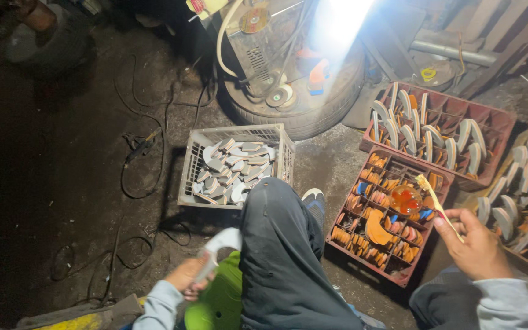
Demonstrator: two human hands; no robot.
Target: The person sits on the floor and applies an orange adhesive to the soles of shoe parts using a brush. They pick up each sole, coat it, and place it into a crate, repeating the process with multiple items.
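My left hand grips a curved grey-white piece low at the left, beside my raised knee in dark trousers. My right hand holds a thin brush with a yellowish handle over a red divided crate. That crate holds orange and tan curved pieces and a small round orange container. A grey plastic crate ahead of my knee is filled with several grey curved pieces.
A second red crate at the back right holds upright pale curved pieces; more stand on the right. A tyre with a machine and discs sits ahead under bright light. Cables trail over the dirt floor. A green seat lies below me.
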